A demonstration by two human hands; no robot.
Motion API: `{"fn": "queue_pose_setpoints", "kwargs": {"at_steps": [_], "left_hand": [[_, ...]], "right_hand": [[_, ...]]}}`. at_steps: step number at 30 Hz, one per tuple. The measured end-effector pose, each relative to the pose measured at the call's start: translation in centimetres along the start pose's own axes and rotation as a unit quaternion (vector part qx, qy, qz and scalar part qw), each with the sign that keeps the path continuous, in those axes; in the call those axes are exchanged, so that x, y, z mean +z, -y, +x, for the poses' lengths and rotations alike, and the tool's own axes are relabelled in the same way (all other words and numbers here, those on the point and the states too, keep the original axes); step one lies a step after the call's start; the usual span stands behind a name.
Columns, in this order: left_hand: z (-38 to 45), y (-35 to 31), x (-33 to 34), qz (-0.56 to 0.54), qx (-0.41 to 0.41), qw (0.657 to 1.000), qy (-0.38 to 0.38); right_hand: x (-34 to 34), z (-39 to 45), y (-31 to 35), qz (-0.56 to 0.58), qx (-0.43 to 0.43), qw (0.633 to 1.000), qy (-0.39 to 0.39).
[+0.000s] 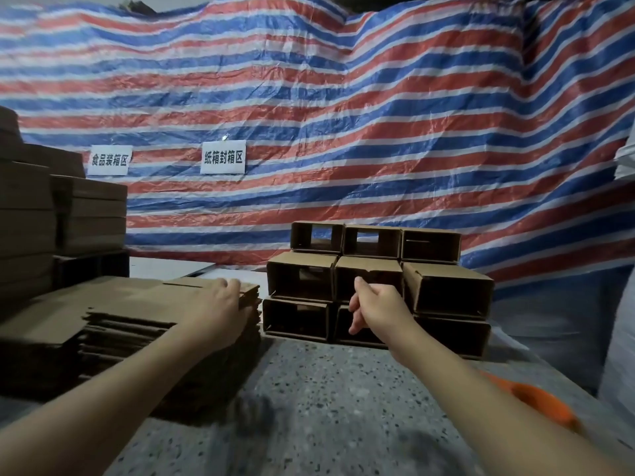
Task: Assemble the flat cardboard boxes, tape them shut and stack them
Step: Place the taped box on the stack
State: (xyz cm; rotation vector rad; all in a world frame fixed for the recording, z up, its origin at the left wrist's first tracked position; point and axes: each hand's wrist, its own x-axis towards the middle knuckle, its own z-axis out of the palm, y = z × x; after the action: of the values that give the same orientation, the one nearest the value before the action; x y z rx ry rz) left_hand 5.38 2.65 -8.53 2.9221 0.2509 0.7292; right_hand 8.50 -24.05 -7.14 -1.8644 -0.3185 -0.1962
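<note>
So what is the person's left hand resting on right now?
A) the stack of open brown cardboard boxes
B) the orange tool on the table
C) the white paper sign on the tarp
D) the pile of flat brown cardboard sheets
D: the left hand lies on the top far corner of the pile of flat brown cardboard sheets, while the right hand hangs in front of the stack of open brown cardboard boxes.
</note>
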Motion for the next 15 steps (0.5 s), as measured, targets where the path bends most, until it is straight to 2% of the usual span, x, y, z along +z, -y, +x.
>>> {"fn": "queue_pose_setpoints", "kwargs": {"at_steps": [2,4,6,12,15], "left_hand": [[-0.3,1.9,0.6,0.098,-0.045,0.994,0.016],[-0.7,3.3,1.3,0.138,-0.079,0.986,0.043],[-1.2,3.9,2.0,0.142,-0.089,0.984,0.052],[-1.9,3.8,2.3,0.119,-0.076,0.99,-0.011],[-2.6,3.3,1.2,0.112,-0.044,0.992,-0.034]], "right_hand": [[0.3,0.0,-0.6,-0.014,0.007,1.0,0.01],[0.6,0.1,-1.1,-0.02,0.013,1.0,0.016],[0.7,0.2,-1.5,-0.025,0.018,0.999,0.02],[1.0,0.5,-2.3,-0.039,0.029,0.998,0.027],[1.1,0.6,-2.5,-0.044,0.027,0.998,0.031]]}}
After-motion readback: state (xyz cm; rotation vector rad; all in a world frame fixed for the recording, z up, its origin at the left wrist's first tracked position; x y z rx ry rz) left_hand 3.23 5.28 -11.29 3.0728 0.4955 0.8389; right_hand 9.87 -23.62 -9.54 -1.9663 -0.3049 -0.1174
